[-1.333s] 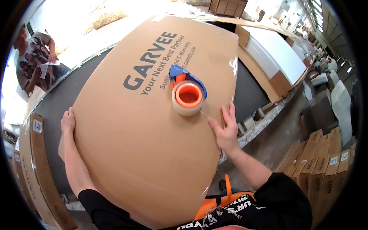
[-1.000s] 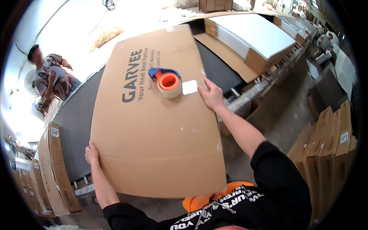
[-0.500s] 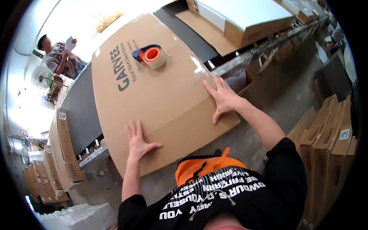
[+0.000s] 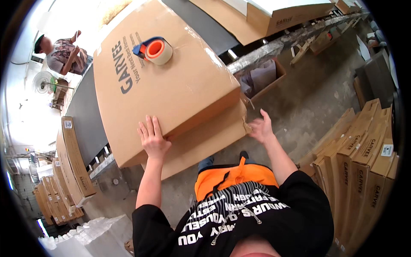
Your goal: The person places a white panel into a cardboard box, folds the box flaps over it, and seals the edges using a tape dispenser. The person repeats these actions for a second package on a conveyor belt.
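Note:
A large brown cardboard carton (image 4: 184,85) lies flat on the conveyor in front of me. Its near end flap (image 4: 205,136) is folded down below the top edge and sticks out toward me. My left hand (image 4: 155,140) rests on the carton's top near that edge, fingers stretched out. At the flap's right corner, which looks torn, is my right hand (image 4: 262,128), thumb raised and fingers apart; whether its fingertips touch the cardboard is hard to see. A tape dispenser (image 4: 157,51) with a blue body and a roll on an orange core sits on top of the carton.
The dark conveyor belt (image 4: 85,111) runs beneath the carton. Beyond it lies an open carton (image 4: 274,23) with white contents. A small box (image 4: 274,77) with grey material stands below right. Flat cartons (image 4: 359,158) lean at right; white foam (image 4: 94,235) lies lower left. A person (image 4: 64,55) stands far left.
The near panel, level with the carton's top before, is now folded down as a flap. My right hand has left the top for the flap's corner; my left hand still lies on top.

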`<action>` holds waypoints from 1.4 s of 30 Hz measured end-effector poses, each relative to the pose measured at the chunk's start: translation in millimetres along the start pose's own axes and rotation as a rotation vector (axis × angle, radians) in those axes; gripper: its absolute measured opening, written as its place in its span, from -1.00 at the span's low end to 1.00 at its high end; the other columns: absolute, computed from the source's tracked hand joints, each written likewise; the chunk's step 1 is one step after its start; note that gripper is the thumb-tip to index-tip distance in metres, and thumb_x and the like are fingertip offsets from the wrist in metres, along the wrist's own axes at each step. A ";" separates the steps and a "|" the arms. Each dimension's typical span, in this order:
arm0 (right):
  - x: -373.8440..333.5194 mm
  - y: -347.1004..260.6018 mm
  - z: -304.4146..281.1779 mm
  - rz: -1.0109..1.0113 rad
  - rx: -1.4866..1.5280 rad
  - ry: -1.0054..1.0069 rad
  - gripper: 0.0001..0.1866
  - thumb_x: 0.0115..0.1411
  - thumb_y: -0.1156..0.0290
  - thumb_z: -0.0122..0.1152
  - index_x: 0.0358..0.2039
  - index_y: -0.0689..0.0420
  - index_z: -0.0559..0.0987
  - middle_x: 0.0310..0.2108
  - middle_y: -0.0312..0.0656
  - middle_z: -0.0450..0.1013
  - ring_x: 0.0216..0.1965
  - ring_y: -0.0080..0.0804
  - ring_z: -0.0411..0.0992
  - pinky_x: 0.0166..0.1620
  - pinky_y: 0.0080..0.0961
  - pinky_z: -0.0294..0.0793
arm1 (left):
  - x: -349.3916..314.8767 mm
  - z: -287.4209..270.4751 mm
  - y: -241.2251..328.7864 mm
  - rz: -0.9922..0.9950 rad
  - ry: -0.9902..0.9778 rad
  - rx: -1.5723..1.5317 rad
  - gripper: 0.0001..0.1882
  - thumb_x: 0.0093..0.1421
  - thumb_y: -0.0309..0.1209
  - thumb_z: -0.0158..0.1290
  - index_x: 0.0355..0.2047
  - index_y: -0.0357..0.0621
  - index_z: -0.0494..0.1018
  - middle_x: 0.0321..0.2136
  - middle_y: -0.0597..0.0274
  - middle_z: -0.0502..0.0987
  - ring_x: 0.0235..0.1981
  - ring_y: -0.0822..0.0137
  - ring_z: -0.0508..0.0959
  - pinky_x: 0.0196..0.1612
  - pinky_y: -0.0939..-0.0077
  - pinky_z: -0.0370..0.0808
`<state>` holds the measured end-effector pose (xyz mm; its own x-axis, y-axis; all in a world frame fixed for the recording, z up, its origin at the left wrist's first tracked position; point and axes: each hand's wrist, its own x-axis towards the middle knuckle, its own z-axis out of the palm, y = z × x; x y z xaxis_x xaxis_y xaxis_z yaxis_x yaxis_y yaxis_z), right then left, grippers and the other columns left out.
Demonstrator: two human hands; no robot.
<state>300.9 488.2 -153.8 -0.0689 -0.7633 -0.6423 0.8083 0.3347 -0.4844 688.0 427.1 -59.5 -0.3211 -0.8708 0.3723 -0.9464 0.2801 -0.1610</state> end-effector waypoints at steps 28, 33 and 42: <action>-50.4 -32.6 187.5 -0.725 -1.385 0.684 -0.58 -0.20 0.26 0.34 -0.26 0.11 0.57 -0.40 -0.16 0.56 -0.27 -0.22 0.55 -0.15 -0.37 0.51 | 87.4 -27.0 46.0 0.505 -0.338 -0.301 0.15 -0.27 0.00 0.35 0.30 -0.30 0.16 0.28 -0.42 0.12 0.15 -0.69 0.18 0.18 -0.43 0.18; -39.1 -27.5 164.2 -0.947 -1.628 0.799 -0.57 -0.16 0.32 0.31 -0.21 0.16 0.54 -0.36 -0.02 0.55 -0.21 0.05 0.53 -0.06 -0.22 0.54 | 87.1 -25.5 49.9 0.518 -0.300 -0.292 0.18 -0.29 0.05 0.35 0.28 -0.38 0.17 0.27 -0.45 0.12 0.13 -0.72 0.20 0.15 -0.48 0.19; -17.7 -18.7 143.6 -0.525 -1.467 1.089 -0.78 -0.19 0.40 0.19 -0.51 0.25 0.60 -0.37 0.17 0.56 -0.23 0.13 0.55 -0.10 -0.16 0.54 | 83.6 -27.0 46.6 0.575 -0.261 -0.262 0.22 -0.28 0.15 0.33 0.29 -0.38 0.14 0.26 -0.44 0.14 0.14 -0.66 0.23 0.16 -0.45 0.19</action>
<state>371.0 416.0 -48.1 -0.8682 -0.4944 -0.0424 -0.4377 0.8033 -0.4038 616.1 378.3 -11.2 -0.7870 -0.6144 0.0556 -0.6163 0.7870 -0.0283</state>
